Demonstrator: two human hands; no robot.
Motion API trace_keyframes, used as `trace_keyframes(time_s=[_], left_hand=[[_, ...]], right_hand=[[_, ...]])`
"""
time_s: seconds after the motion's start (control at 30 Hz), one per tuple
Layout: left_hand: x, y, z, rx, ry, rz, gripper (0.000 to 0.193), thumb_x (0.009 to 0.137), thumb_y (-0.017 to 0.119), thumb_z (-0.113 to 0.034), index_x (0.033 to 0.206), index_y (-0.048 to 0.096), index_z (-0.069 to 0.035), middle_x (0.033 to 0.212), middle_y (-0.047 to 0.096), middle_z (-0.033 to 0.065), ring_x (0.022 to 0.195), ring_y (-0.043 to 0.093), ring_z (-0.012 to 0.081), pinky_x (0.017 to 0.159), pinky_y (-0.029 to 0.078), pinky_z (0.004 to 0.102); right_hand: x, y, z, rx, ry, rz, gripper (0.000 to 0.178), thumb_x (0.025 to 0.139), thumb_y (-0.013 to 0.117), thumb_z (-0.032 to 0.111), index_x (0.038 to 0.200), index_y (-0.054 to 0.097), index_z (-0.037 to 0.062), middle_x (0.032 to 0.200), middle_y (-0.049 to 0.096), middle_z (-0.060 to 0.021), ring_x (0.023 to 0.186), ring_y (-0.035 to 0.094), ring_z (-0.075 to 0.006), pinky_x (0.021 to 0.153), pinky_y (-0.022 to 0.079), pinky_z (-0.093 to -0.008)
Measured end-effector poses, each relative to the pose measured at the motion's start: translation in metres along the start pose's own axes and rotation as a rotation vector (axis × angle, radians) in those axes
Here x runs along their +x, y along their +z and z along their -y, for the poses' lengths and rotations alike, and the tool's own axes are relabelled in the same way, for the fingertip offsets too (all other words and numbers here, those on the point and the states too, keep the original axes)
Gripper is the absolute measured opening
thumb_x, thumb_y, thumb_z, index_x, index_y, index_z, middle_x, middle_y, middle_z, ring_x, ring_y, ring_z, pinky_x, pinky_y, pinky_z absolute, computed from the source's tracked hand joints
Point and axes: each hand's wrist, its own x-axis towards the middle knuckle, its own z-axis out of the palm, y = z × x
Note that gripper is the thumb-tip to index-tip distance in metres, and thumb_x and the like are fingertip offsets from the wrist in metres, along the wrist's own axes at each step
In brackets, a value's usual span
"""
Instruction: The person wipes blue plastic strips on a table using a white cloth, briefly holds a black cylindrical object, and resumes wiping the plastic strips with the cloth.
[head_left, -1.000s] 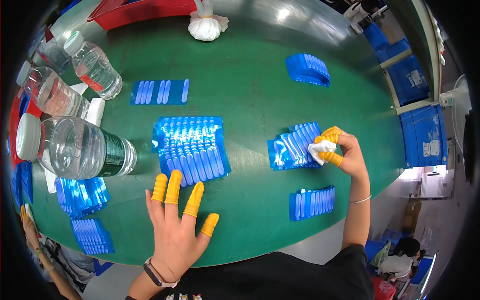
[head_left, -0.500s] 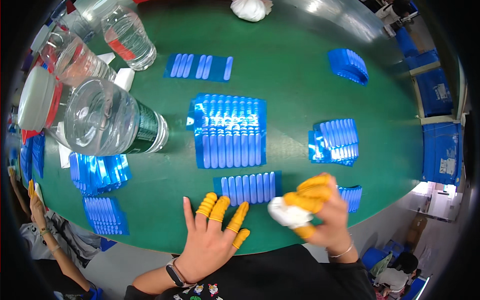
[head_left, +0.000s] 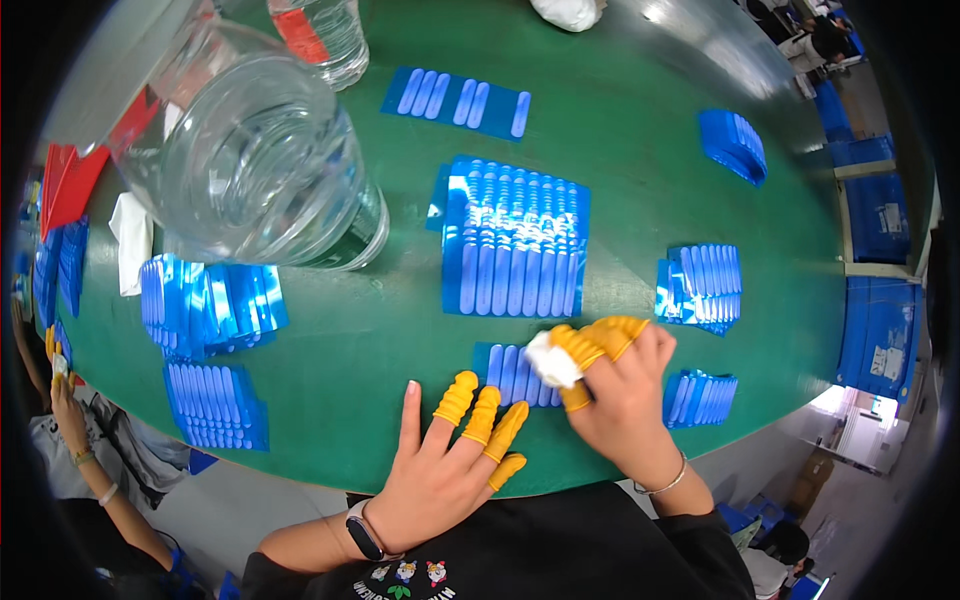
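Observation:
My right hand [head_left: 625, 385], with yellow finger cots on its fingertips, pinches a crumpled white cloth [head_left: 551, 360]. The cloth is over the right part of a small blue film sheet [head_left: 508, 374] bearing a row of pale purple-blue strips. My left hand [head_left: 450, 445] lies flat with fingers spread at the sheet's lower left; yellow cots cover all its digits but one. Whether its fingertips touch the sheet is hard to tell. Beyond both hands lies a larger overlapping stack of the same strip sheets [head_left: 515, 240], shiny under the light.
Large clear bottles [head_left: 270, 150] crowd the upper left. Sheet stacks lie at left [head_left: 215, 400] and right [head_left: 700, 285]. A sheet with gaps between strips [head_left: 458, 103] lies at the far side. Another person's hand [head_left: 68, 405] shows at the left edge.
The white cloth in my right hand has moved left and up, onto the small sheet. My left hand stays spread beside it. The whole view has shifted.

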Motion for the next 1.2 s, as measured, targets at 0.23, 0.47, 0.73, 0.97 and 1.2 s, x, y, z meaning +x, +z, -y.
trace_keyframes(time_s=[0.23,0.47,0.73,0.97,1.2], left_hand=[[0.002,-0.005,0.002,0.000,0.006,0.017,0.044,0.088,0.068,-0.036,0.122,0.068,-0.007,0.122,0.058,0.0117,0.128,0.049,0.0345,0.108,0.025,0.0723],[-0.002,-0.002,0.001,0.023,-0.001,-0.006,0.049,0.082,0.074,-0.039,0.117,0.069,-0.005,0.125,0.060,0.0118,0.126,0.051,0.0333,0.108,0.028,0.0667],[0.001,-0.003,0.000,0.047,-0.003,0.000,0.054,0.081,0.075,-0.040,0.118,0.068,-0.001,0.122,0.061,0.0114,0.122,0.053,0.0325,0.107,0.028,0.0660],[0.003,-0.001,0.001,0.076,-0.003,-0.041,0.050,0.083,0.073,-0.041,0.115,0.070,-0.002,0.122,0.061,0.0101,0.121,0.053,0.0319,0.108,0.028,0.0662],[0.002,0.000,-0.002,0.070,-0.022,-0.044,0.054,0.086,0.068,-0.042,0.127,0.066,-0.007,0.119,0.061,0.0032,0.122,0.053,0.0278,0.109,0.028,0.0666]], right_hand=[[0.006,0.005,-0.003,0.141,-0.194,0.036,0.042,0.063,0.075,0.006,0.105,0.071,0.0090,0.102,0.061,-0.0035,0.097,0.056,-0.0272,0.078,0.040,-0.0433],[0.005,0.013,-0.004,0.244,-0.247,0.054,0.043,0.063,0.074,0.008,0.105,0.070,0.0078,0.105,0.061,-0.0046,0.098,0.056,-0.0271,0.081,0.039,-0.0439],[-0.011,0.001,-0.006,0.200,-0.210,0.129,0.045,0.062,0.076,0.009,0.106,0.071,0.0109,0.101,0.060,-0.0020,0.097,0.055,-0.0261,0.084,0.037,-0.0465],[-0.017,-0.007,-0.009,0.177,-0.206,0.165,0.042,0.063,0.078,0.013,0.104,0.071,0.0101,0.103,0.059,-0.0029,0.098,0.055,-0.0277,0.087,0.035,-0.0487],[-0.017,-0.012,-0.023,0.116,-0.135,0.125,0.041,0.062,0.077,0.012,0.103,0.071,0.0109,0.100,0.059,-0.0041,0.098,0.055,-0.0286,0.086,0.037,-0.0498]])
